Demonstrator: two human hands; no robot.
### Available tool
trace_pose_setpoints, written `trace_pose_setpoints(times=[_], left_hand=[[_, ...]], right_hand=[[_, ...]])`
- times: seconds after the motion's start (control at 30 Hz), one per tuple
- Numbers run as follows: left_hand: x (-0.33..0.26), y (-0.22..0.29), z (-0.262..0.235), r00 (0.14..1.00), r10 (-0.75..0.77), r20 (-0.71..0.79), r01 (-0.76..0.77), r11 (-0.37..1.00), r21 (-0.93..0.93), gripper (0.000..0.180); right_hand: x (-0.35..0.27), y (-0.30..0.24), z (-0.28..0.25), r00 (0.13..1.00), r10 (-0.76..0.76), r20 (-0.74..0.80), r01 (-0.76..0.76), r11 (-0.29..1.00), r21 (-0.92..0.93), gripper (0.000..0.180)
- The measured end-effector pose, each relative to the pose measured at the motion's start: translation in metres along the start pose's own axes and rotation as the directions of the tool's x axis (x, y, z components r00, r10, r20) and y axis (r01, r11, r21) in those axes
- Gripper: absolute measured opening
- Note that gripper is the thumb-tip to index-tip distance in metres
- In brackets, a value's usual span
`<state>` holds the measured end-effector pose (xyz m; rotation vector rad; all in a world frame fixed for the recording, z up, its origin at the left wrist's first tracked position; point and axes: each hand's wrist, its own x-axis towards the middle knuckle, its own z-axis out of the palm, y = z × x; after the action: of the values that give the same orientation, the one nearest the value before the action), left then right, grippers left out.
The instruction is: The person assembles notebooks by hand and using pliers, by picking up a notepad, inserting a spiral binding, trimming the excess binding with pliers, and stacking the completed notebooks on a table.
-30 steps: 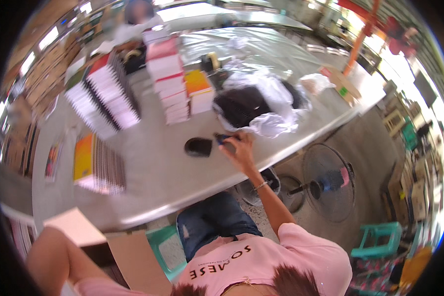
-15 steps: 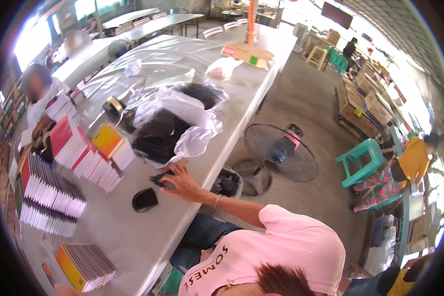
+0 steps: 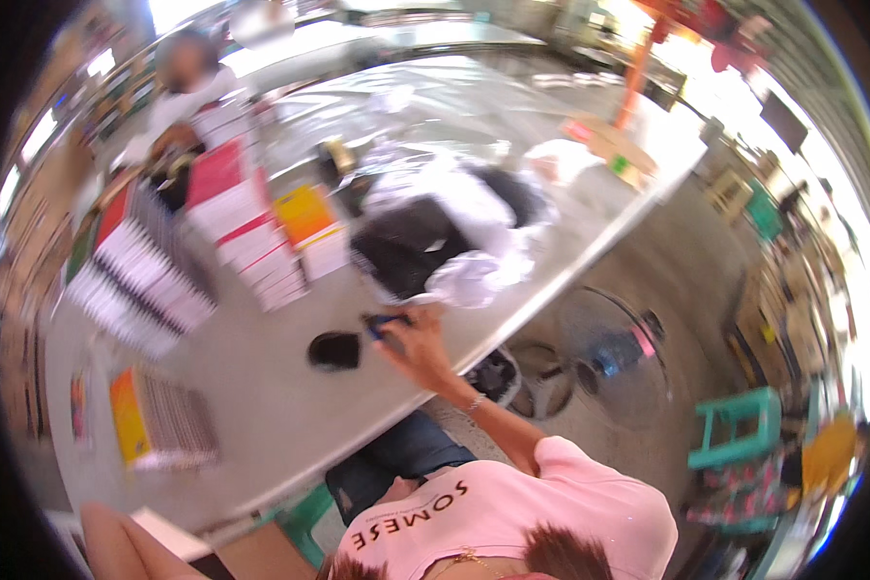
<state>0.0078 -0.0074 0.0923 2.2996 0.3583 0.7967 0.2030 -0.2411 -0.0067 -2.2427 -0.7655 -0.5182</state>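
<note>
My right hand (image 3: 411, 338) reaches over the table, its fingers closed around a small blue-and-black tool (image 3: 385, 323) whose exact kind is blurred. Beside it on the table lies a rounded black object (image 3: 334, 351). Just beyond the hand, dark mesh-like pieces (image 3: 411, 246) sit in crumpled white plastic (image 3: 483, 275). My left arm (image 3: 130, 546) shows at the lower left, bent; its hand is out of the picture. A white flat thing (image 3: 169, 532) is near that arm. A stack of spiral-bound notebooks (image 3: 169, 420) with yellow-orange covers stands on the table's near left.
Tall notebook stacks (image 3: 145, 275), red-covered books (image 3: 246, 222) and yellow ones (image 3: 311, 227) stand at the left. A person (image 3: 188, 87) sits across the table. Past the right table edge are a bin (image 3: 498, 375), a fan (image 3: 599, 362) and a green stool (image 3: 739, 425).
The view has swung, so the table and its things sit farther right and blur. My left arm has come further into view. My right hand stays at the blue tool.
</note>
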Motion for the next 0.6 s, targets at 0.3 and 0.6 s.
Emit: trace_pose_setpoints(times=[0.3, 0.6], left_hand=[[-0.058, 0.01, -0.024, 0.977, -0.17, -0.132, 0.179, 0.982, 0.056, 0.026], [-0.09, 0.007, -0.022, 0.943, -0.27, -0.194, 0.284, 0.958, 0.048, 0.027]], right_hand=[[0.003, -0.017, -0.006, 0.997, 0.077, 0.023, -0.079, 0.991, 0.106, 0.022], [0.004, -0.01, -0.008, 0.991, 0.082, -0.11, -0.066, 0.987, 0.144, 0.012]])
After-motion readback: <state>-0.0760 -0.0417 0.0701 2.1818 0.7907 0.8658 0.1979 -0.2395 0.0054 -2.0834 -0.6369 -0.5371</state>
